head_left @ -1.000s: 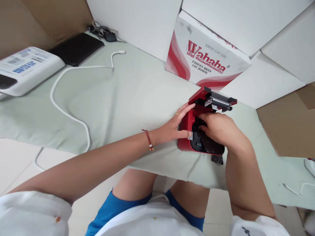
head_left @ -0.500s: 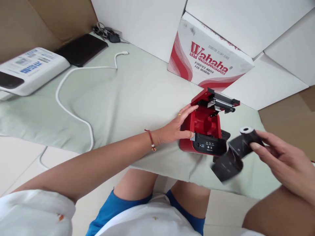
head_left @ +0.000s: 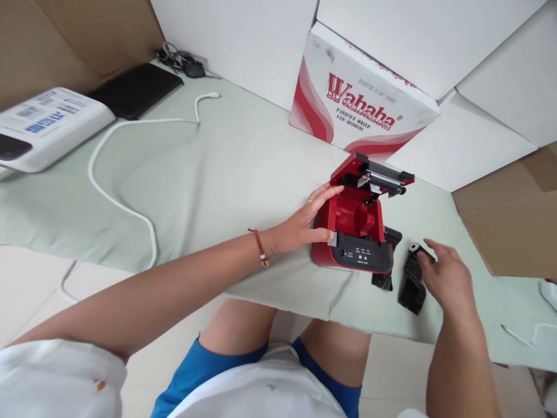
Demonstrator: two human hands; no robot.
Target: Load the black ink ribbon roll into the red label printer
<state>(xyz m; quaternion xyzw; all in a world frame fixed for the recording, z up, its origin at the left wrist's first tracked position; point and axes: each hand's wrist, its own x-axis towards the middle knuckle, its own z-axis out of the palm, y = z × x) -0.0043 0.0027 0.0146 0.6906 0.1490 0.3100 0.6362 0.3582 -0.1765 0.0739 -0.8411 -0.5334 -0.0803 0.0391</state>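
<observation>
A small red-and-black label printer (head_left: pixel 319 255) stands on the cloth with its lid (head_left: pixel 369 174) raised and its red paper bay (head_left: pixel 352 215) bare. My left hand (head_left: pixel 300 226) grips its left side, thumb on the front panel's corner and fingers by the hinge. To the right of the printer, my right hand (head_left: pixel 450 273) has its thumb and fingers round a black paper roll (head_left: pixel 413 278) with a white core, low at the cloth. A loose black strip (head_left: pixel 383 281) shows under the printer's right front corner, and more black material lies at its right side.
Behind the printer stands a white-and-red water carton (head_left: pixel 361 104) against white boxes. At far left lie a white device (head_left: pixel 56 128), a black phone-like slab (head_left: pixel 139 90), keys (head_left: pixel 183 61) and a white cable (head_left: pixel 93 157). A brown carton (head_left: pixel 505 215) borders the right side.
My right hand has brought the black roll down to the cloth, and its loose end no longer swings out toward the printer. My left hand stays on the printer. The view has shifted slightly.
</observation>
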